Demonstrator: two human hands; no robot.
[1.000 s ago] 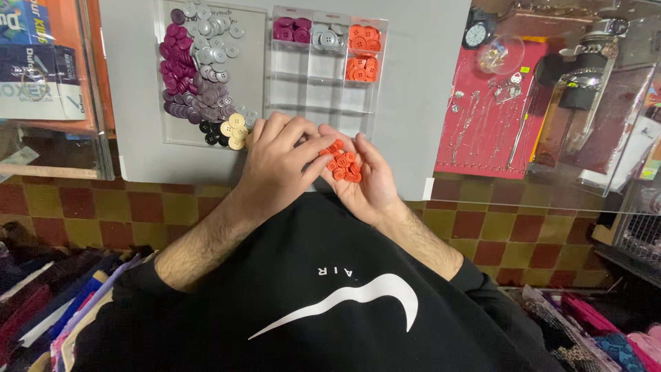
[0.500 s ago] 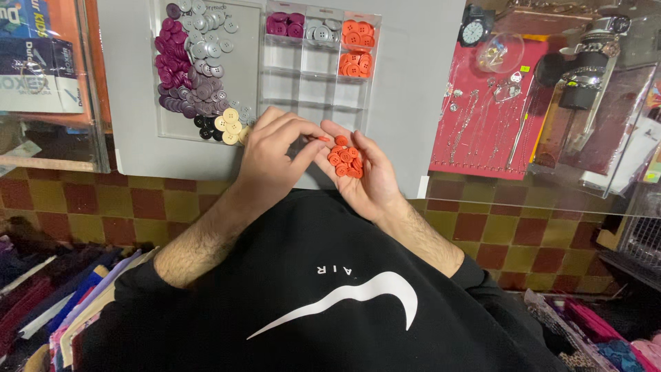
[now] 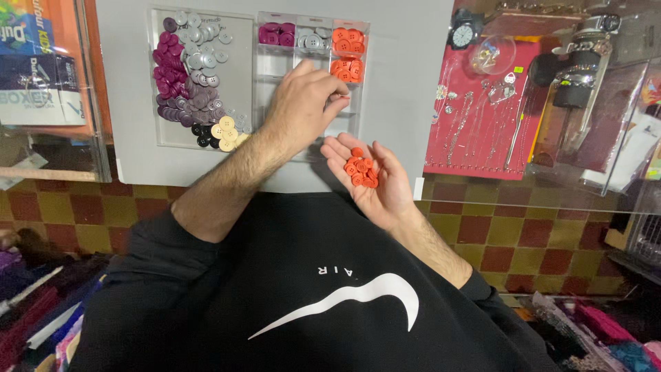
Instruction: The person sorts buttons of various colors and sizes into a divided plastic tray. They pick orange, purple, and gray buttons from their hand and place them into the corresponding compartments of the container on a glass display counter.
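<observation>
Orange buttons [image 3: 361,169] are lying in the right hand [image 3: 372,180], its fingers spread open and cupped. At 11 o'clock, the left hand [image 3: 303,107] is hovering over the divided tray [image 3: 270,69], fingertips pinched together; any button between them cannot be told. Loose purple buttons [image 3: 172,89] are lying at 10 o'clock.

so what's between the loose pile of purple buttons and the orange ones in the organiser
In the head view, grey buttons and two organiser compartments: purple, grey.

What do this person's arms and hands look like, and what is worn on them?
Both the left hand and the right hand are bare, with no gloves, rings or watch visible. The forearms are hairy, and the black sweatshirt sleeves are pushed up towards the elbows.
</observation>
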